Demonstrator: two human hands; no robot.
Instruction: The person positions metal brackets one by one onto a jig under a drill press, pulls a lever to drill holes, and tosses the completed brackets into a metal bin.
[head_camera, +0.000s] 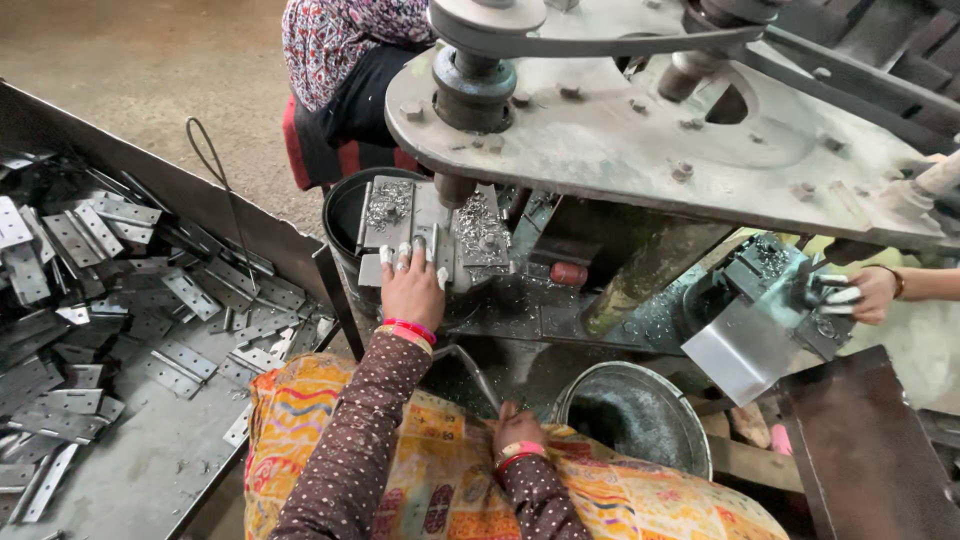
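On my far left a tray (150, 470) holds a loose heap of flat metal hinge plates (110, 300), all with holes already in them as far as I can tell, which I take for the stock belonging to this work.

Moving right, my left hand (411, 290) reaches forward onto the bed (420, 225) of the drill press. The fingers (403, 258) lie flat and spread, pressing a small metal plate (372, 270) down under the spindle (455, 188); it is a pinning hold from above, not a closed grasp. Curly swarf (388, 203) is piled on the bed to either side of the spindle, so I judge that drilling has gone on here for a while. Whether this plate is drilled through I cannot tell, since my hand covers it.

Nearer, my right hand (517, 432) sits low by my lap, curled around the end of a bent rod (470, 365), closed on it. Just right of it stands a round bucket (632, 412), dark inside; I cannot see what it holds.

Far right, another person's hand (868, 292) works a second block (775, 290) with a shiny sheet (738, 350) hanging below it. A seated person (340, 70) is beyond the machine.

Judging by the heap, many plates remain to handle.
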